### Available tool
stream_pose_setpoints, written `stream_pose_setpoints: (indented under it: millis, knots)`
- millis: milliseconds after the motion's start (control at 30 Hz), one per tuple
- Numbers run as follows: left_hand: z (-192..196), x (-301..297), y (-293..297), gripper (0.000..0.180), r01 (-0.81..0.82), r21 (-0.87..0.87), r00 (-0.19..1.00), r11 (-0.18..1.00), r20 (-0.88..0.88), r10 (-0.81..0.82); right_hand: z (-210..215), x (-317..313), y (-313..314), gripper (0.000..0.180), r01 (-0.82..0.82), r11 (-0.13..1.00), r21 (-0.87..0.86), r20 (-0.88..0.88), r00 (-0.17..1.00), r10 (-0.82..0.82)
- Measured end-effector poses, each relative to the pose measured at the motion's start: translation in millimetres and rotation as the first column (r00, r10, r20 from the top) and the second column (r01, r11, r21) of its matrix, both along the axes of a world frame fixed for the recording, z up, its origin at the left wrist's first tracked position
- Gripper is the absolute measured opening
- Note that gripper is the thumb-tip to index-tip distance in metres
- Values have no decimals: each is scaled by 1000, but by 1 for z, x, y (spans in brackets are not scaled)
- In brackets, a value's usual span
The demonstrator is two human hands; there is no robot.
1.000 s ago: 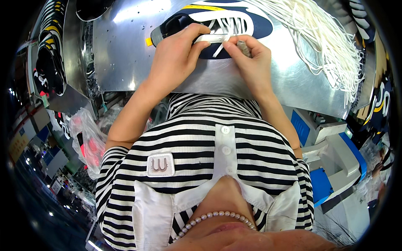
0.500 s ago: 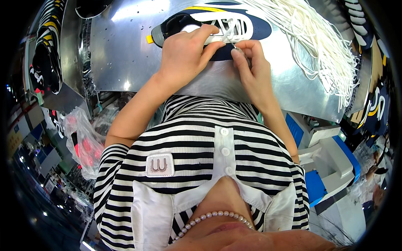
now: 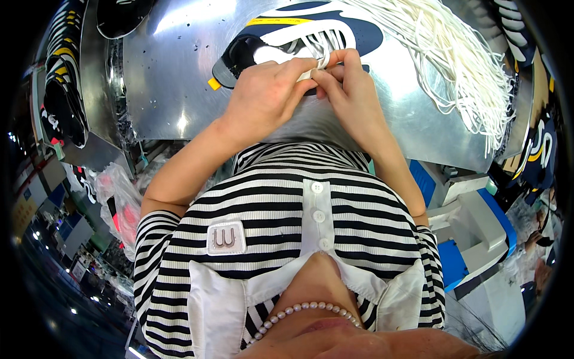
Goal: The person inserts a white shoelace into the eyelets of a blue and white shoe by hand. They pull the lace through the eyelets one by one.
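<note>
Sneaker: a navy shoe [image 3: 311, 33] with white side stripes and a yellow band lies on its side on the metal worktable [image 3: 179, 78], near the table's far edge, its dark heel opening turned to the person's left.
Lace: a white shoelace [image 3: 320, 60] runs across the sneaker's eyelet row; part of it passes between the two hands, just at the fingertips.
Left hand: the left hand [image 3: 266, 99] rests on the near side of the sneaker, fingers curled and pressed together, thumb and forefinger pinching the white lace where it leaves the eyelets.
Right hand: the right hand [image 3: 350, 90] touches the left one at the fingertips; its fingers are bunched and pinch the same lace just beside the shoe's tongue.
Lace bundle: a thick loose sheaf of white shoelaces [image 3: 460, 66] spreads over the table's right part, its ends hanging over the right edge, apart from the hands.
Worktable: bare sheet metal, scratched and shiny, its near edge close against the person's striped shirt [image 3: 287, 221].
Left surroundings: a stack of dark shoe uppers [image 3: 63, 90] stands beyond the table's left edge; a clear plastic bag [image 3: 116, 197] hangs below it.
Right surroundings: a blue-and-white machine [image 3: 472, 233] sits below the table's right corner.
</note>
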State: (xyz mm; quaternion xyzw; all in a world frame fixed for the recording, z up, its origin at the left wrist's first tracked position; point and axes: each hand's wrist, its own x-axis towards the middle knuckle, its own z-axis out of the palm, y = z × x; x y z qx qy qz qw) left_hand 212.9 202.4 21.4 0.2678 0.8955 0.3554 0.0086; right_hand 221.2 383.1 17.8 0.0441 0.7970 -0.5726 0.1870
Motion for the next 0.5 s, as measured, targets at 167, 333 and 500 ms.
stream_pose_setpoints:
  millis: [167,333,500]
  knots:
    - [8,5,1,25,-34,2,996,999,81,33,21,12,54,21,-85,992,98,-74,993,93]
    - [22,-8,1,30,111,-21,918,994,386,-94,-24,-26,37,20,201,970,-140,-373,896,-240]
    - [35,-28,-13,33,209,76,663,975,722,-198,-42,-30,28,22,249,968,-36,-500,834,-233]
